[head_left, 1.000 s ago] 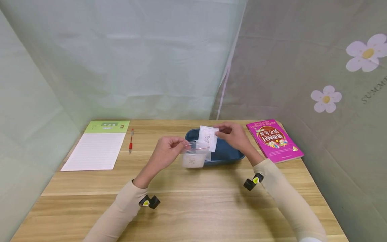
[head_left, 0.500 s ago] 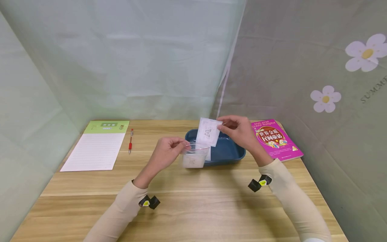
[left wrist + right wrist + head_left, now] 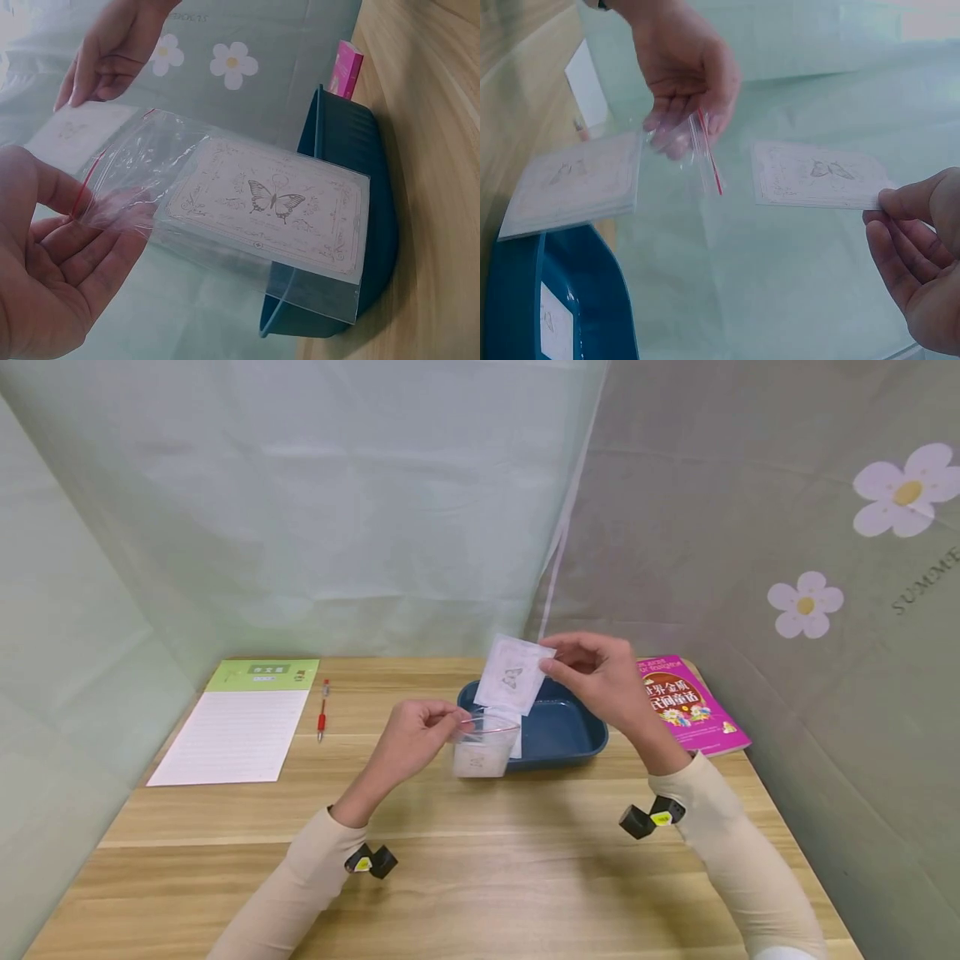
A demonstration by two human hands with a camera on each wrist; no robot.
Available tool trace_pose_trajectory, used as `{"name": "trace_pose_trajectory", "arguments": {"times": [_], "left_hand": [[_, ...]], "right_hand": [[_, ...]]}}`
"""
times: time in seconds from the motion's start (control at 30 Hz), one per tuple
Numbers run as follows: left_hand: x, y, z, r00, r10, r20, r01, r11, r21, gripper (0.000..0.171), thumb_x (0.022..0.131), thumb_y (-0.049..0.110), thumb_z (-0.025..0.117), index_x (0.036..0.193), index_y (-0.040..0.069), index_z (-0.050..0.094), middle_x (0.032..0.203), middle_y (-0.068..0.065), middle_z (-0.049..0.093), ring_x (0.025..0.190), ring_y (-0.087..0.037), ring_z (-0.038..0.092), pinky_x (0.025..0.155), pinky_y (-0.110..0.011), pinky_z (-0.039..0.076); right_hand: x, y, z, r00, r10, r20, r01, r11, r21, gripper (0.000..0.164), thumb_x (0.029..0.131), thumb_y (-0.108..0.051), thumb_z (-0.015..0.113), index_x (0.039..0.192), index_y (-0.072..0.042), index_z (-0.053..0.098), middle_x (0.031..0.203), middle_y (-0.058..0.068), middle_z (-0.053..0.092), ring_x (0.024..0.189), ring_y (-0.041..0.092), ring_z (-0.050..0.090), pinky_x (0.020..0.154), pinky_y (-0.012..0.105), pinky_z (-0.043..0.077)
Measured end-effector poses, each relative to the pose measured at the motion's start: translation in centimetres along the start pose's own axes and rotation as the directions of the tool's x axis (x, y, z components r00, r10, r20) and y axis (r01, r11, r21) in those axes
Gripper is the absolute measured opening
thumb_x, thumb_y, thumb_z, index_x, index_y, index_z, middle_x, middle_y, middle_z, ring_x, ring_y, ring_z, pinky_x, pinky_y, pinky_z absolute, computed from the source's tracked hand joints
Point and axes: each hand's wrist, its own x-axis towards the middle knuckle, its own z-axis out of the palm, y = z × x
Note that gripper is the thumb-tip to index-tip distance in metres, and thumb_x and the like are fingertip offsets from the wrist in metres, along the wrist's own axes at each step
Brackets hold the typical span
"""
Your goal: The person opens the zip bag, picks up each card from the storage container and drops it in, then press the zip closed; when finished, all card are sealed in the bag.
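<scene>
In the head view my left hand (image 3: 411, 739) pinches the mouth of a clear zip bag (image 3: 161, 154) with a red seal line. Inside the bag hangs a stack of white cards (image 3: 266, 206); a butterfly is printed on the front one. My right hand (image 3: 600, 681) holds a single white butterfly card (image 3: 512, 675) by its edge between thumb and fingers, up above the bag's mouth. Below and behind both is a dark blue bin (image 3: 562, 735). Another butterfly card (image 3: 556, 322) lies in the bin, as the right wrist view shows.
At the left of the wooden table lie a lined writing pad (image 3: 228, 735) with a green header and a red pen (image 3: 322, 718). A magenta book (image 3: 701, 718) lies at the right, partly behind the right wrist. Cloth curtains (image 3: 360, 527) enclose the table's back and sides.
My right hand has lifted its card up from near the bag's mouth, moving slightly right and away. The left hand and the bag stay almost where they were.
</scene>
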Motion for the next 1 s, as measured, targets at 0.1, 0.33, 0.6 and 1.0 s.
{"name": "trace_pose_trajectory", "arguments": {"times": [0.1,0.33,0.6,1.0], "left_hand": [[0.0,0.0,0.0,1.0,-0.002,0.002,0.002,1.0,0.009,0.022,0.102,0.012,0.059,0.103,0.001,0.078,0.095,-0.01,0.078,0.08,-0.018,0.075,0.065,-0.023,0.057],[0.1,0.2,-0.3,1.0,-0.015,0.005,0.015,0.999,0.034,0.023,0.102,0.014,0.06,0.105,0.002,0.078,0.096,-0.01,0.078,0.081,-0.019,0.075,0.058,-0.023,0.05],[0.0,0.1,-0.3,1.0,-0.017,0.009,0.017,0.999,0.027,0.024,0.102,0.012,0.059,0.108,-0.003,0.076,0.096,-0.012,0.078,0.081,-0.019,0.075,0.055,-0.022,0.047],[-0.2,0.3,-0.3,0.999,0.015,-0.029,-0.013,0.997,0.073,0.023,0.101,0.015,0.061,0.106,0.001,0.078,0.084,-0.008,0.073,0.055,-0.016,0.05,0.046,-0.025,0.033]], "right_hand": [[-0.1,-0.3,0.3,1.0,-0.024,-0.008,0.025,1.0,0.018,0.026,0.088,-0.001,0.078,0.114,0.0,0.075,0.092,0.016,0.077,0.073,0.01,0.07,0.068,0.02,0.056],[-0.5,-0.2,1.2,1.0,-0.029,-0.008,0.029,0.998,0.049,0.025,0.089,-0.002,0.077,0.113,0.0,0.075,0.092,0.016,0.077,0.073,0.018,0.071,0.064,0.021,0.054],[-0.9,0.4,2.0,1.0,0.0,0.029,-0.002,0.998,0.063,0.023,0.091,-0.003,0.076,0.114,0.0,0.075,0.092,0.016,0.076,0.074,0.024,0.07,0.062,0.022,0.052],[-1.7,1.2,2.7,0.997,0.008,0.082,-0.01,1.0,0.018,0.022,0.09,-0.007,0.077,0.112,-0.003,0.077,0.089,0.01,0.076,0.073,0.016,0.069,0.064,0.022,0.054]]}}
